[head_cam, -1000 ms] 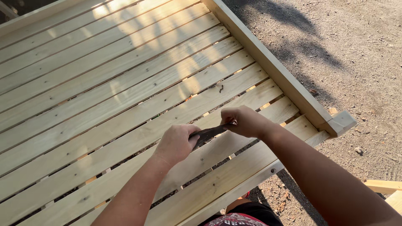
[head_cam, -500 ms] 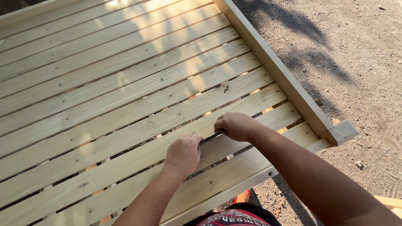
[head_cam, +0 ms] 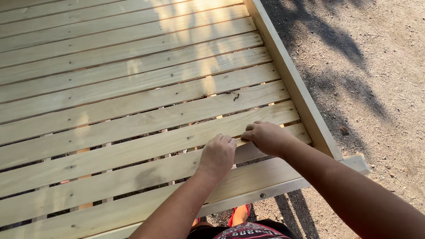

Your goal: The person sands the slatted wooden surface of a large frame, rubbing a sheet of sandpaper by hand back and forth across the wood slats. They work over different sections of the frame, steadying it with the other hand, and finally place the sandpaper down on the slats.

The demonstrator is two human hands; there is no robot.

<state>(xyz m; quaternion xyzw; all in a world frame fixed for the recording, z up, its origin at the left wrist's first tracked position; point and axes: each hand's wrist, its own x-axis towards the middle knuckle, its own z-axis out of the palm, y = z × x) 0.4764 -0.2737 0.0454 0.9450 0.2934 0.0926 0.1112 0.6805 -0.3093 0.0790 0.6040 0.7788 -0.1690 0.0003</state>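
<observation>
Both your hands are down on the slatted wooden frame (head_cam: 133,79), close together near its right end. Your left hand (head_cam: 217,155) sits knuckles-up on a pale slat (head_cam: 110,155), fingers curled under at the gap along the slat's far edge; whether they pinch anything there, you can't tell from this angle. Your right hand (head_cam: 265,136) rests just beside it, almost touching, fingers bent and tips pressed at the same gap. Nothing clearly shows in either grip. A small dark speck (head_cam: 236,96) lies on a slat further up, well clear of your hands. The frame's side rail (head_cam: 301,97) runs along the right, with gravel ground (head_cam: 376,88) beyond it in dappled shade.
</observation>
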